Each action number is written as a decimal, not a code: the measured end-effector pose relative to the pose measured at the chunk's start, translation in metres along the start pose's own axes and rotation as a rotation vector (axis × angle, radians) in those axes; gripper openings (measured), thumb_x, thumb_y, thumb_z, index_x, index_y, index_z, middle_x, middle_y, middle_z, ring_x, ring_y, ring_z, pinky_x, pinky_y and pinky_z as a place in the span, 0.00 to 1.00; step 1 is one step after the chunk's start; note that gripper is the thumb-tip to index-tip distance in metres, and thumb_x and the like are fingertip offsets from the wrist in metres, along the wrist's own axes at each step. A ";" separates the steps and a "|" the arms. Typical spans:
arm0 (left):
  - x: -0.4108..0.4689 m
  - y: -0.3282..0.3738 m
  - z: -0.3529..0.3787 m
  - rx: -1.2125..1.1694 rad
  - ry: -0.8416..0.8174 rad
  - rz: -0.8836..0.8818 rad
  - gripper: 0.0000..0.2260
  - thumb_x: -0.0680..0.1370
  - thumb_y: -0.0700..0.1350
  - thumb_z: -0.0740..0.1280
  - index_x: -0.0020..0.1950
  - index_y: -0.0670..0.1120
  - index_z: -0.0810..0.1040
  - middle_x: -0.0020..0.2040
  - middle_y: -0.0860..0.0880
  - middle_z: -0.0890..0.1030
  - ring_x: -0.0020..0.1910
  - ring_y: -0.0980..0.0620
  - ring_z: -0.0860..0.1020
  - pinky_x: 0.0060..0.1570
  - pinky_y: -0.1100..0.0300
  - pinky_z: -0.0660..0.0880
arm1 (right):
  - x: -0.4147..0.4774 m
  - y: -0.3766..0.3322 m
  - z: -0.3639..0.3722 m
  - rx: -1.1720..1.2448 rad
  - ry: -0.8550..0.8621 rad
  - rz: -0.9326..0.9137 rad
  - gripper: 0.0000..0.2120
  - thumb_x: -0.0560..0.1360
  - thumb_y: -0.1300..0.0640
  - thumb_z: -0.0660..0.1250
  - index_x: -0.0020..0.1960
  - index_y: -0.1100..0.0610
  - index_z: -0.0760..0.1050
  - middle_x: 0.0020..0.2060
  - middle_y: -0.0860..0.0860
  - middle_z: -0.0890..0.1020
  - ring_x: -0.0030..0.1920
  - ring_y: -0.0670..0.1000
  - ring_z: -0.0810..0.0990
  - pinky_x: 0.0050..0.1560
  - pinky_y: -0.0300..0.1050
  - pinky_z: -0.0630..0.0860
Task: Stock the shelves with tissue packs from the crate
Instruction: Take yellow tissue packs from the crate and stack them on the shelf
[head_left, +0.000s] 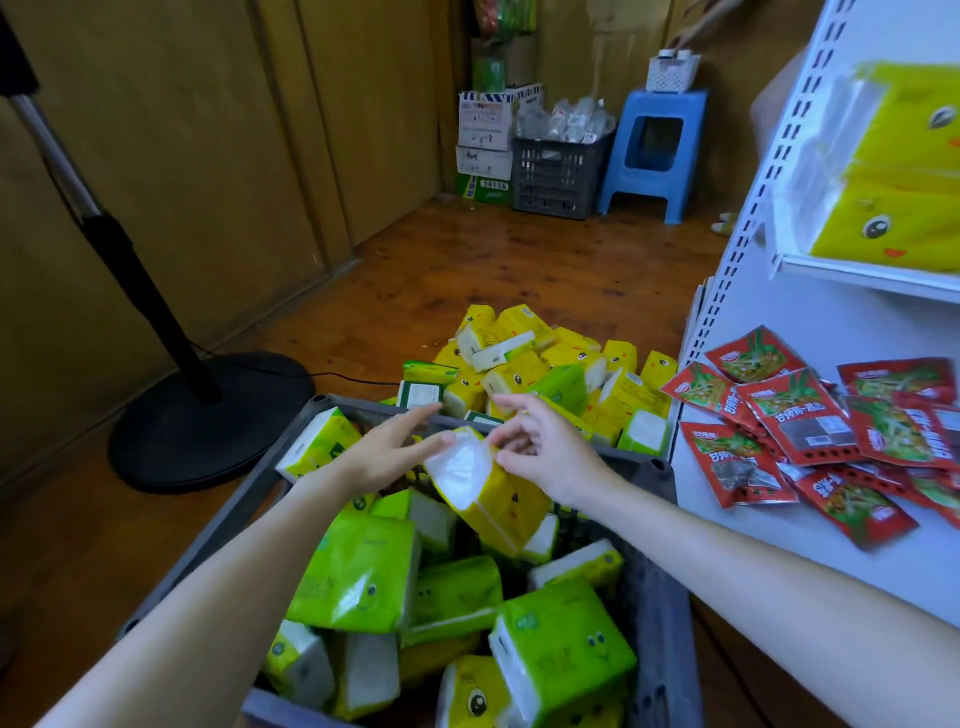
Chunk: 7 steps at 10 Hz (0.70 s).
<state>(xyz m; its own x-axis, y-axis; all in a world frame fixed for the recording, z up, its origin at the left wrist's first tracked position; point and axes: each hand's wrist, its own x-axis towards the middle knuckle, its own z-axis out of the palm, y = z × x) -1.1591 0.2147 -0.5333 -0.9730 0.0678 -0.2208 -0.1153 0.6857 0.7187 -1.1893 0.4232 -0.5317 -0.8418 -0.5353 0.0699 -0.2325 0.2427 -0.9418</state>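
**A:** ok, what am I looking at here, biggest stuff first?

**B:** There's a white metal shelf unit filling 3 o'clock, with big yellow tissue packs on its upper shelf at 2 and a loose spread of red foil snack sachets on the lower one. At 6 there's a grey plastic crate stuffed with green and yellow wrapped tissue packs. Just past it, around 12, a heap of the same packs lies on the wooden floor. At 9 there's a black round stand base.

**A:** and the hands?

**B:** Both are over the crate's far end, at one tilted yellow tissue pack with a white end, dead centre, lying on the others. The left hand comes in from 7 with straight fingers, and its fingertips touch that white end without gripping. The right hand comes in from 4 with fingers curled at the pack's top corner. Honestly can't tell if it's pinching the wrapper or only touching it.
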 end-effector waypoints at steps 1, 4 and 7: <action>0.004 0.020 0.003 -0.250 -0.014 0.053 0.48 0.56 0.75 0.67 0.71 0.58 0.61 0.65 0.53 0.70 0.66 0.56 0.67 0.61 0.61 0.64 | 0.005 -0.011 -0.004 -0.009 0.048 -0.073 0.23 0.73 0.70 0.65 0.62 0.52 0.66 0.41 0.45 0.79 0.41 0.48 0.75 0.44 0.34 0.72; 0.004 0.056 0.013 -0.132 -0.060 0.219 0.52 0.60 0.53 0.79 0.77 0.49 0.52 0.73 0.52 0.63 0.71 0.54 0.63 0.70 0.58 0.62 | 0.002 -0.013 -0.023 -0.048 0.190 -0.133 0.21 0.73 0.68 0.66 0.57 0.46 0.68 0.40 0.43 0.81 0.40 0.41 0.77 0.43 0.29 0.71; 0.011 0.064 0.013 0.110 0.144 0.352 0.34 0.65 0.46 0.78 0.67 0.46 0.68 0.61 0.54 0.71 0.58 0.57 0.70 0.49 0.68 0.69 | 0.008 -0.023 -0.046 -0.111 0.326 -0.166 0.13 0.73 0.66 0.66 0.54 0.52 0.73 0.38 0.40 0.81 0.42 0.38 0.76 0.45 0.29 0.68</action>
<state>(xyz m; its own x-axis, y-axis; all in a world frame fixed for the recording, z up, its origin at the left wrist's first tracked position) -1.1743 0.2686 -0.4981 -0.9683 0.2156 0.1264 0.2445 0.7126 0.6576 -1.2133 0.4505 -0.4942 -0.8948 -0.2938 0.3361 -0.4149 0.2699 -0.8689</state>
